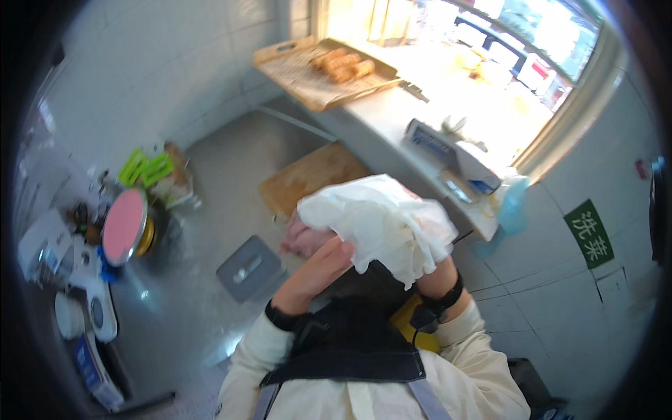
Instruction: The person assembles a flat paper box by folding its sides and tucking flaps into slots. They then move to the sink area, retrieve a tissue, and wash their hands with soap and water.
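Observation:
A crumpled white plastic bag point(381, 224) with faint red print is held up in front of my apron. My left hand point(327, 262) is at its left edge, the fingers closed on the bag there. My right hand is hidden behind and under the bag, and only its wrist shows below the right edge, so its fingers cannot be seen. Just beyond my left hand lies a bunched pink cloth point(306, 238). Farther off, a wooden cutting board point(311, 175) rests on the metal counter, partly covered by the bag.
A grey-lidded container point(250, 269) stands on the metal counter point(189, 273), left of my hand. Farther left are a pink disc point(124, 225) and green-labelled packets point(147, 168). On the sill are a tray point(290, 73) of golden-brown rolls point(343, 65) and a long box point(448, 155).

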`<control>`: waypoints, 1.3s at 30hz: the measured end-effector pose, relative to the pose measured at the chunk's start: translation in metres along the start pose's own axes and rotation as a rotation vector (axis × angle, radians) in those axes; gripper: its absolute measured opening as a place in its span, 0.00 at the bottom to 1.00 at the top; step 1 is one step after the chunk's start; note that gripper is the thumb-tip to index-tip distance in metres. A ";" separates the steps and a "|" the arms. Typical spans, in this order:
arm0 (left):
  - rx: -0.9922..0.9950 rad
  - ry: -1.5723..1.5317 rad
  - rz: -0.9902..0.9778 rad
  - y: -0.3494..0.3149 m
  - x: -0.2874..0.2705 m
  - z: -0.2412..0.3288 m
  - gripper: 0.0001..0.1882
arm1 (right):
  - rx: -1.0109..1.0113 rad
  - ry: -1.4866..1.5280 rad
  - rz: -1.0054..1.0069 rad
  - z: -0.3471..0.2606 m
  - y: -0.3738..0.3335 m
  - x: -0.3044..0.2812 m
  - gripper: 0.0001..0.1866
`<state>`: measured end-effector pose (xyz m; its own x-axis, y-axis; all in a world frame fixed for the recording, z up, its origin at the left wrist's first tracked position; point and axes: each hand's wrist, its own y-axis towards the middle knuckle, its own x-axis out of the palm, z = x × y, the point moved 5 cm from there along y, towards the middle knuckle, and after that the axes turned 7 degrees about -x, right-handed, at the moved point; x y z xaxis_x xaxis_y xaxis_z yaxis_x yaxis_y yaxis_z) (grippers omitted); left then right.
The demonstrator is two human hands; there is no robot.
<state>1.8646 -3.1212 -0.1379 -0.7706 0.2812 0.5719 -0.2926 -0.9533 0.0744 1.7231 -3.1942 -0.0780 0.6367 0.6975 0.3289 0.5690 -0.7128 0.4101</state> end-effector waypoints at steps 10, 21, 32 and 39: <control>0.135 -0.082 0.642 -0.022 -0.033 0.008 0.19 | 0.366 0.855 0.068 0.115 -0.031 -0.003 0.17; 0.051 0.552 0.701 -0.051 -0.024 0.044 0.11 | -0.222 -0.500 0.116 0.024 0.004 -0.008 0.39; 0.160 0.559 0.648 -0.045 -0.001 0.050 0.17 | 0.057 -0.107 0.061 0.047 -0.003 0.028 0.05; 0.103 0.493 0.679 -0.050 -0.019 0.035 0.15 | 0.065 -0.061 0.131 0.045 -0.002 0.017 0.11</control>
<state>1.9134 -3.0824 -0.1241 -0.9263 -0.3637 0.0987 0.3582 -0.9311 -0.0689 1.7564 -3.1842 -0.1111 0.7373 0.5937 0.3225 0.5100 -0.8021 0.3106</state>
